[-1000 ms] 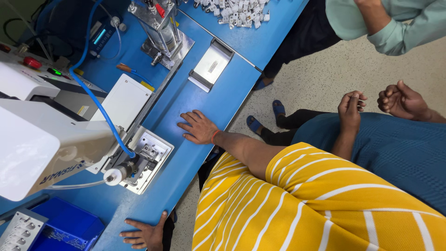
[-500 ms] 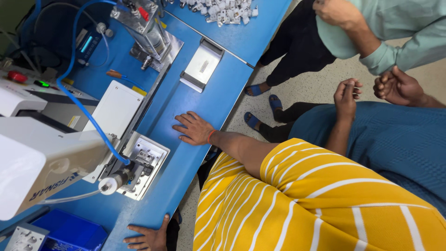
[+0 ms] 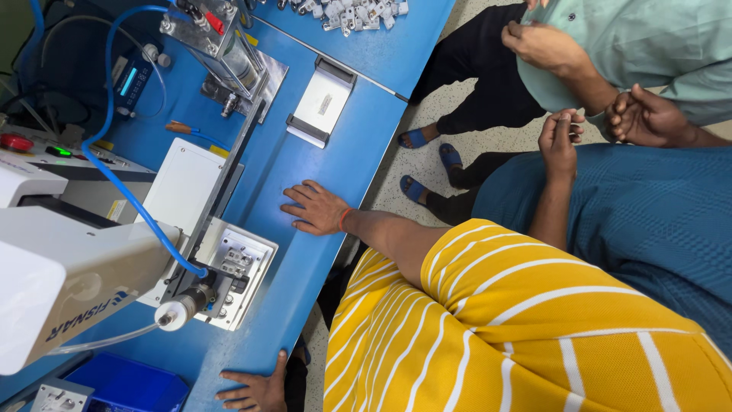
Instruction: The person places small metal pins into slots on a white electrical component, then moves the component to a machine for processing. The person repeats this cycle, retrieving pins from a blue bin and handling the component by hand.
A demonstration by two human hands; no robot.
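right hand [image 3: 316, 210]: palm down, flat, fingers spread and pointing to 9 o'clock, holding nothing | right forearm: bare, stretched out straight, running back toward 4 o'clock into a yellow striped sleeve | left hand [image 3: 255, 389]: low at 6 o'clock, fingers loosely splayed toward 9 o'clock, empty, partly cut off

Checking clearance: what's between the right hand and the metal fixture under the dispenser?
Only bare blue table lies between the right hand and the fixture, per the head view.
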